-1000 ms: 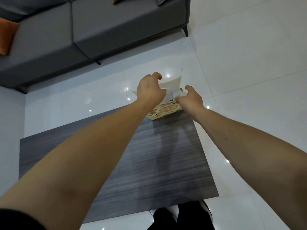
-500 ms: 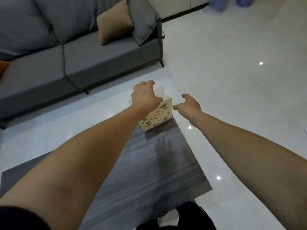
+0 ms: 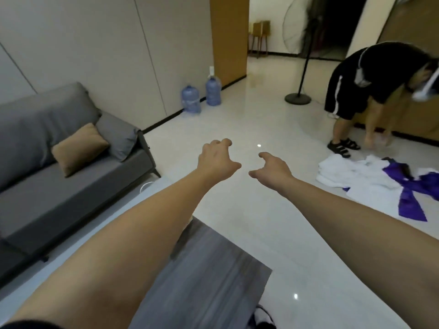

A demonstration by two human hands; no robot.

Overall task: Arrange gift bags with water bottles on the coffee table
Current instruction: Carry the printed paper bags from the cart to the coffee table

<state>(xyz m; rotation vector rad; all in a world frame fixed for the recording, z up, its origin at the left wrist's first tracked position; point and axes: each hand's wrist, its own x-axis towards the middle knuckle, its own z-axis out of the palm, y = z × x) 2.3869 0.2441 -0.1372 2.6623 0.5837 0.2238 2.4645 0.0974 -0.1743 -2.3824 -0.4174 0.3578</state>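
Note:
My left hand (image 3: 217, 161) and my right hand (image 3: 273, 168) are stretched out in the air above the white floor, a short gap between them. Both have their fingers spread and loosely curled, and neither holds anything. The dark grey wood-grain coffee table (image 3: 213, 269) lies below my forearms at the bottom middle, with its far corner partly behind my left arm. No gift bag or small water bottle shows in this view.
A grey sofa (image 3: 71, 186) with a tan cushion (image 3: 79, 148) stands to the left. Two large blue water jugs (image 3: 190, 99) sit by the wall. At right a person in black (image 3: 356, 91) bends over near a fan stand (image 3: 298, 98). White and purple cloths (image 3: 380, 184) lie on the floor.
Both hands have come off the patterned gift bag on the table's far corner and lifted. The view has swung up into the room, and the bag is out of sight.

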